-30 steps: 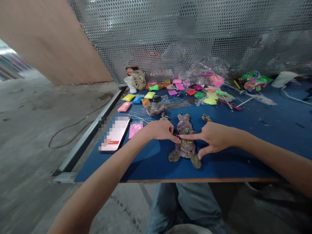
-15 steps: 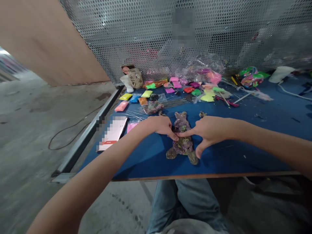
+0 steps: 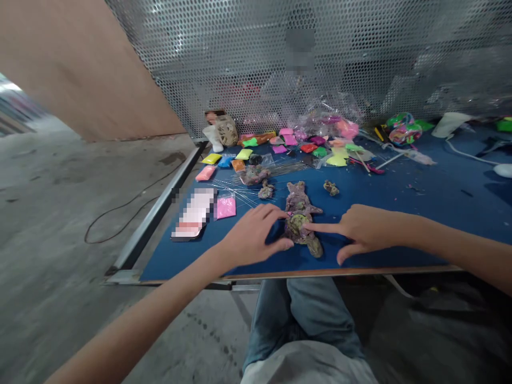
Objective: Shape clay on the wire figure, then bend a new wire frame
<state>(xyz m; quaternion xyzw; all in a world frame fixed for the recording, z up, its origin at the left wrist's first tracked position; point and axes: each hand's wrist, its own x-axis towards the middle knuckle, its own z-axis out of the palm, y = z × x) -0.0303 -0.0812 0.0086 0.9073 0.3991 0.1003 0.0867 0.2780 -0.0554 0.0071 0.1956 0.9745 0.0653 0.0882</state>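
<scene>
A mottled purple-brown clay animal figure (image 3: 299, 205) lies flat on the blue table (image 3: 256, 266), with a yellow-green patch on its belly. My left hand (image 3: 260, 232) is at the figure's left side, thumb and fingers apart, fingertips at its edge and covering part of the lower left. From the right, my right hand (image 3: 352, 234) reaches in with its index finger stretched out, the tip touching the belly; its thumb is spread below and it holds nothing. A small clay lump (image 3: 330, 188) lies above my right hand. Another clay lump (image 3: 265, 190) sits beyond my left hand.
Thin wires (image 3: 240, 193) and a larger clay piece (image 3: 254, 175) lie behind my left hand. A pink packet (image 3: 226, 207) and a phone-like flat object (image 3: 194, 214) are at the left. Colourful clay packets line the back, before a perforated metal screen (image 3: 240, 48).
My left hand has opened and moved down along the figure's left side. My right hand has drawn back slightly right, its fingertip now on the belly, uncovering the figure's right arm.
</scene>
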